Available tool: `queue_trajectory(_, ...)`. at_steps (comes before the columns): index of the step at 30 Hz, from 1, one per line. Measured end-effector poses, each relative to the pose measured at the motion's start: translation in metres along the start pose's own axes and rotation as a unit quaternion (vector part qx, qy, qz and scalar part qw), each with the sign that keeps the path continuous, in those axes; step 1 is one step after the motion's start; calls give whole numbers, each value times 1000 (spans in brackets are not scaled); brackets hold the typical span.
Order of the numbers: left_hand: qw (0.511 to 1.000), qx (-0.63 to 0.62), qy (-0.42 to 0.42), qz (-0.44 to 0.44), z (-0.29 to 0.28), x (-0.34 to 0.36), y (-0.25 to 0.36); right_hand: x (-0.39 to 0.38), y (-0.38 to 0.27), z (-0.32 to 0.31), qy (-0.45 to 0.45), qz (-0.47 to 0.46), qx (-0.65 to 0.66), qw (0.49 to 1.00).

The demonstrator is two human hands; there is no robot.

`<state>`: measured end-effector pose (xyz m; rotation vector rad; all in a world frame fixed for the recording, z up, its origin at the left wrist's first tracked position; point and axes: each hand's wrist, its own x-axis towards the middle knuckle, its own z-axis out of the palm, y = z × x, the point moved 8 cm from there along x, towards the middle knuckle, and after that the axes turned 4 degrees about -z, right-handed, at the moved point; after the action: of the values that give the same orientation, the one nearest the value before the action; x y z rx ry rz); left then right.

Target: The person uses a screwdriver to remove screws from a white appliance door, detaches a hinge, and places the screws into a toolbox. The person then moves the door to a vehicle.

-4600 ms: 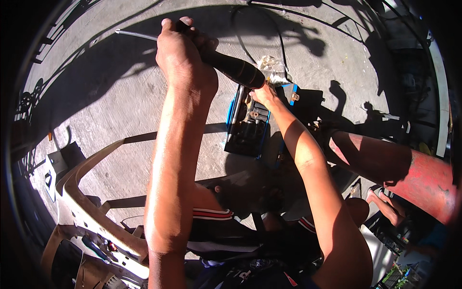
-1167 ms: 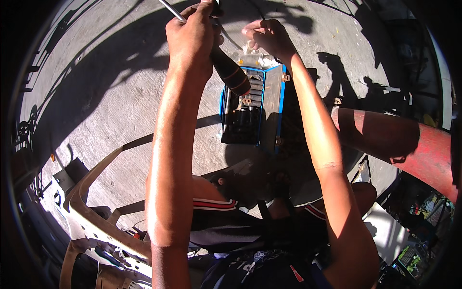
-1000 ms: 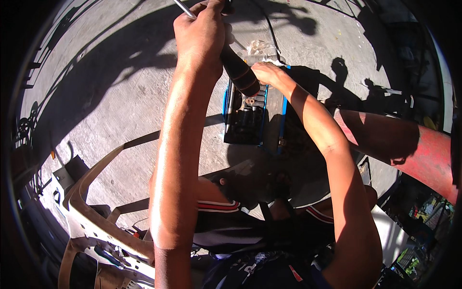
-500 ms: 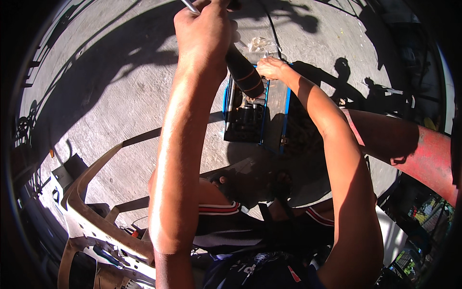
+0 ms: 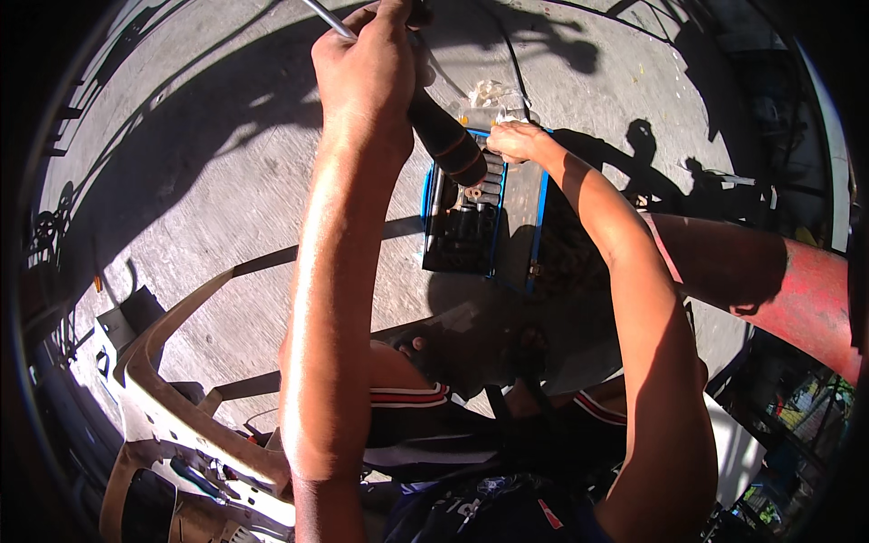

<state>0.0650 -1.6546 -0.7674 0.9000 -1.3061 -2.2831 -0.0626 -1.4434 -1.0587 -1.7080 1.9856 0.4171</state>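
At the top, my left hand (image 5: 369, 77) is closed around a black cylindrical tool (image 5: 448, 136) with a brownish ring near its end. A silver rod (image 5: 328, 18) sticks out on the far side of the same hand; whether it belongs to the tool is hidden. The tool's thick end hangs over an open blue-edged case (image 5: 497, 244) on the ground. A row of grey sockets (image 5: 490, 181) and several dark sockets (image 5: 471, 220) lie in it. My right hand (image 5: 516, 142) is at the case's far end, fingers curled together; what they hold, if anything, is hidden.
Crumpled pale plastic (image 5: 493, 92) and a black hose (image 5: 516, 63) lie beyond the case. A curved red panel (image 5: 760, 262) stands to the right. A worn, pale frame part (image 5: 172, 380) with holes is at the lower left. Concrete floor (image 5: 244, 190) lies around.
My left hand has shifted slightly left and nearer, carrying the black tool with it. My right hand has moved slightly nearer at the case's far end, and its fingers look more curled.
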Motion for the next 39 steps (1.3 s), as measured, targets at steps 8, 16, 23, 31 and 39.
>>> queue_trajectory(8, 1000, -14, 4, 22, -10, 4, 4, -14, 32, -38, 264, 126, 725, 624)
queue_trajectory(16, 1000, -26, 11, 10, -8, 9, 1, -33, 3, -48, 341, -34, 927, 154)
queue_trajectory(23, 1000, -14, 3, -9, 7, 8, -5, -7, 13, -9, 216, 283, 414, 838)
queue_trajectory(31, 1000, -20, 5, -14, 8, 7, -6, -20, -26, -32, 238, 253, 172, 922)
queue_trajectory(39, 999, -31, 6, 26, 7, -3, 4, -2, -21, -43, 180, 147, 195, 953)
